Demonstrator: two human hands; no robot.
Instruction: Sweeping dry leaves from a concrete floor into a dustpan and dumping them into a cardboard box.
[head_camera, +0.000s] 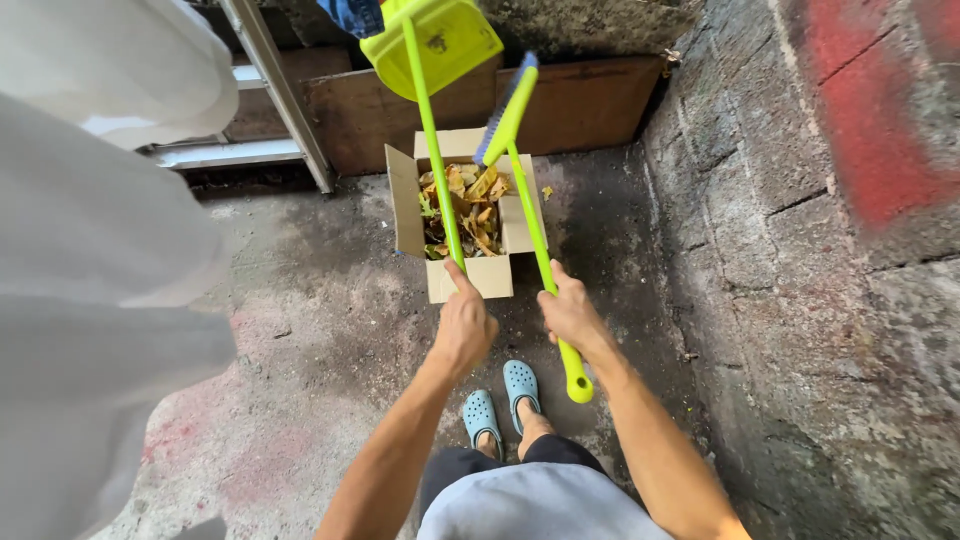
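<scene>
My left hand (464, 322) grips the long lime-green handle of a dustpan (437, 40), which is raised and tipped above an open cardboard box (405, 205). The box sits on the concrete floor and holds dry yellow and brown leaves (472, 212). My right hand (570, 312) grips the lime-green handle of a broom (503, 118); its bristled head hangs over the box's far right corner. Both handles slant up and away from me over the box. My feet in light blue clogs (502, 402) stand just behind the box.
A rough block wall (820, 250) with red paint patches runs along the right. A wooden board (580, 105) leans behind the box. A metal ladder rail (280, 95) slants at the upper left. White cloth (90, 250) fills the left side.
</scene>
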